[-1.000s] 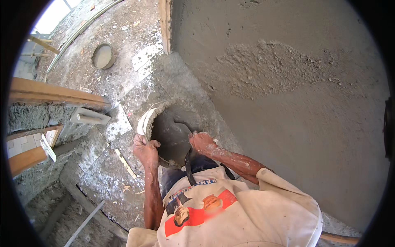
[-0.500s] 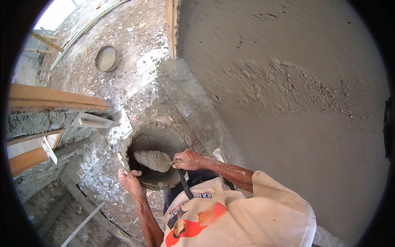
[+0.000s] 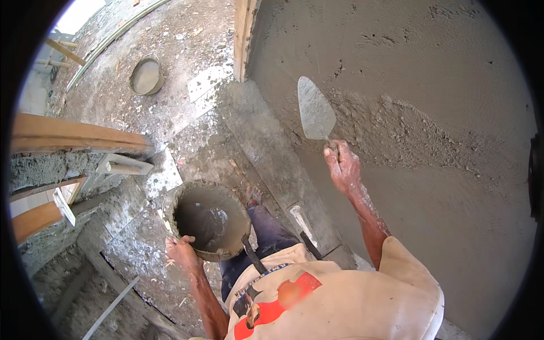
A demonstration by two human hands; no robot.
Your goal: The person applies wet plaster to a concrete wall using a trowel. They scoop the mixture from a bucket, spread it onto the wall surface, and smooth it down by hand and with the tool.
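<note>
My left hand is closed on the near left rim of a round mortar bucket, which is tilted in front of my legs. Wet grey mortar lies inside it. Up to the right, my right hand grips the handle of a pointed trowel. The trowel's grey-smeared blade points away from me, in front of the plastered wall. Whether the blade touches the wall I cannot tell. A band of rough mortar crosses the otherwise smoother wall beside the trowel.
Farther off on the littered ground stands a second bucket of mortar. A plastering float rests at the left near a wooden beam. One wooden post edges the wall. At lower left lies a long pale strip.
My right hand has lifted the trowel out of the bucket and swung it up and right to the wall. The mortar heap on its blade no longer shows. My left hand stays on the rim.
</note>
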